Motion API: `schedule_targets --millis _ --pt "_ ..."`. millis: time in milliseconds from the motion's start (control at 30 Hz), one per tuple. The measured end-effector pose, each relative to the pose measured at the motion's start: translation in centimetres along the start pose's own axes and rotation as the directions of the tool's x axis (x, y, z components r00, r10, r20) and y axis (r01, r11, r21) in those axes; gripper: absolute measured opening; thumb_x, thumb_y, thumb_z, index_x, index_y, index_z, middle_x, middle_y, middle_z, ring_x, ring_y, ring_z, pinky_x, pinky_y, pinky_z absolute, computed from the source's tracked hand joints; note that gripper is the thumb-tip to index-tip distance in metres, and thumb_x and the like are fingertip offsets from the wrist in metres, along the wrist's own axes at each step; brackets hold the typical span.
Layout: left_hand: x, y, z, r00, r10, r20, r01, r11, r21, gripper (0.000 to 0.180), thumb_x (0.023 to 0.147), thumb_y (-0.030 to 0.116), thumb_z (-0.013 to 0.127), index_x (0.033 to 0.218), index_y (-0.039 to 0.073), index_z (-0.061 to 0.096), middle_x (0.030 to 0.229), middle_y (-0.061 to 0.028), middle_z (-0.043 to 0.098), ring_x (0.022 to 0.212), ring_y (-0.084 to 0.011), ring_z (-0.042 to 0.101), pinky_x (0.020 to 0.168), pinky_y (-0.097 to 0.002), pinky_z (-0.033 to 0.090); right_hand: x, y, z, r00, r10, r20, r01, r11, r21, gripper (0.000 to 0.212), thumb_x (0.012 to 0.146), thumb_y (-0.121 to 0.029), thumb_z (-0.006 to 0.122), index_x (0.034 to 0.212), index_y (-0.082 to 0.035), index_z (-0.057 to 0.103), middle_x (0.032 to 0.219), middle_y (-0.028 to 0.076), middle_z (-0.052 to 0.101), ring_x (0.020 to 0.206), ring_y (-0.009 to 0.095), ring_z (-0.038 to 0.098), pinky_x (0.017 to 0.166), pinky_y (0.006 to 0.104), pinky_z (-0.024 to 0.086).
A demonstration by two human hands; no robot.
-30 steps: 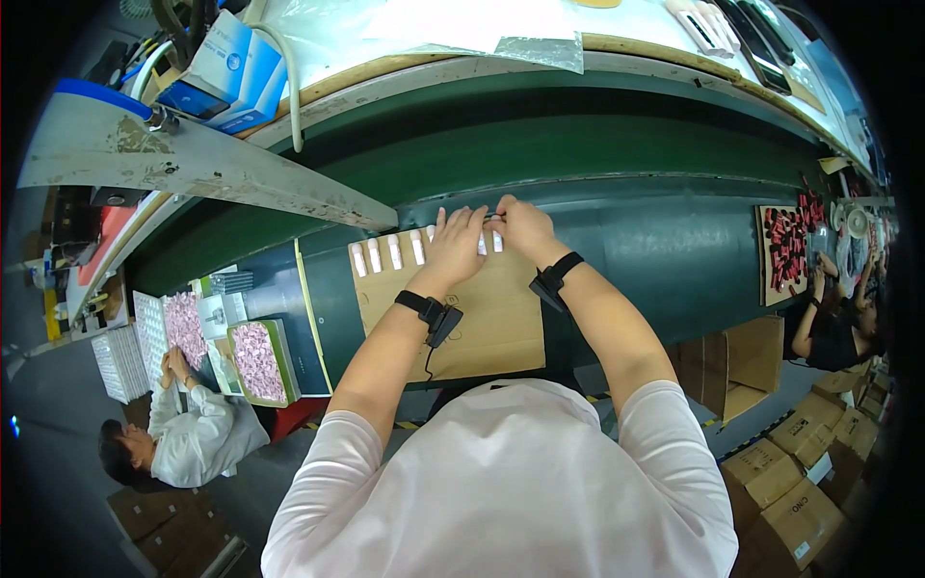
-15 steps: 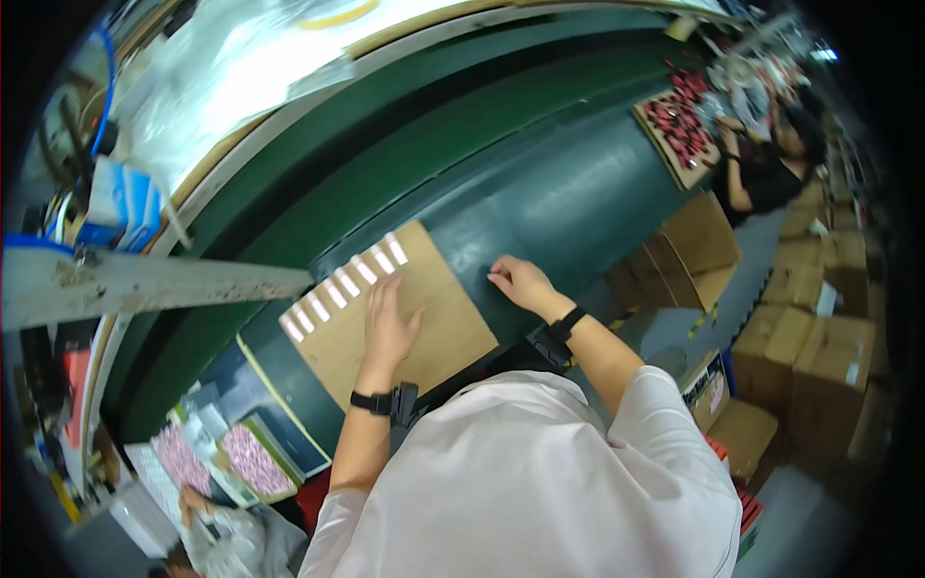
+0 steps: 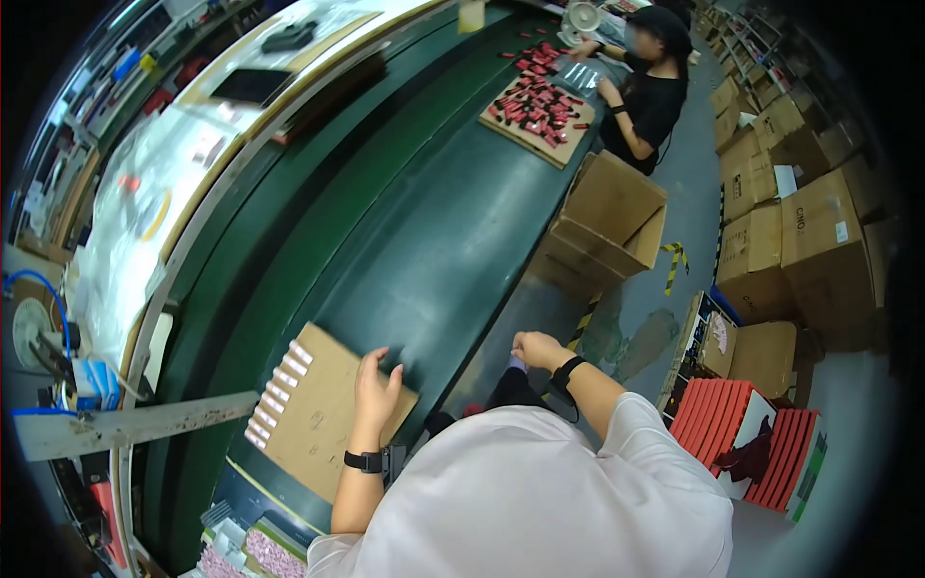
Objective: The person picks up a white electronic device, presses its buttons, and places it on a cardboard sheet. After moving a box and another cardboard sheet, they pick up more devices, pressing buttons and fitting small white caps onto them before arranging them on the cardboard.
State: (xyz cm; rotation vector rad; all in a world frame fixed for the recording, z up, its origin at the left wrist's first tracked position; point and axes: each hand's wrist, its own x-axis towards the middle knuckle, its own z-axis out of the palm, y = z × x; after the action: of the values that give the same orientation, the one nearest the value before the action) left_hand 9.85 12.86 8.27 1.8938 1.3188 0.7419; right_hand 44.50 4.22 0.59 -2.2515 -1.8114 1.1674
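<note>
My left hand (image 3: 376,393) is open, fingers spread, over the near right edge of a flat brown board (image 3: 323,414) on the green belt table. It grips nothing. Along the board's left edge lies a row of several small pale pink-and-white pieces (image 3: 279,393), evenly spaced side by side. My right hand (image 3: 542,352) is off the table to the right, above the floor, its fingers curled together. Whatever is inside them, if anything, is hidden. Both wrists wear black bands.
A co-worker (image 3: 655,87) in black stands at the far end beside a board of red-and-black tubes (image 3: 540,111). An open carton (image 3: 607,212) stands against the table's right side. Red stacked trays (image 3: 713,419) are at right. A pale metal post (image 3: 145,424) juts in from the left.
The view has turned to the right, showing more floor and cartons. My right hand has moved from above the table to beyond its right edge. My left hand has shifted toward the board's right edge.
</note>
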Motion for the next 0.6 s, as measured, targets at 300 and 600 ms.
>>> schedule_targets --millis 300,600 --pt "7.9 6.7 13.5 0.973 -0.209 0.094 0.228 0.919 -0.322 0.03 0.084 0.007 0.066 0.11 -0.003 0.057 0.106 -0.0141 0.064 0.099 -0.0195 0.062 0.089 -0.031 0.049 -2.0 14.6 -6.8 0.988 0.007 -0.151 0.008 0.995 0.1 0.019 0.083 -0.024 0.062 0.091 -0.007 0.065 0.088 0.014 0.068 0.086 0.033 0.064 0.074 0.0421 0.051" --pt "16.7 13.3 24.9 0.931 -0.202 0.303 0.327 0.831 -0.45 0.022 0.087 0.005 0.062 0.108 -0.002 0.057 0.102 -0.0111 0.065 0.094 -0.0154 0.063 0.085 -0.027 0.05 -6.1 23.0 -8.9 0.936 0.298 -0.186 -0.225 0.916 0.334 0.019 0.084 -0.024 0.062 0.093 -0.007 0.065 0.089 0.015 0.068 0.087 0.035 0.064 0.076 0.0433 0.05"
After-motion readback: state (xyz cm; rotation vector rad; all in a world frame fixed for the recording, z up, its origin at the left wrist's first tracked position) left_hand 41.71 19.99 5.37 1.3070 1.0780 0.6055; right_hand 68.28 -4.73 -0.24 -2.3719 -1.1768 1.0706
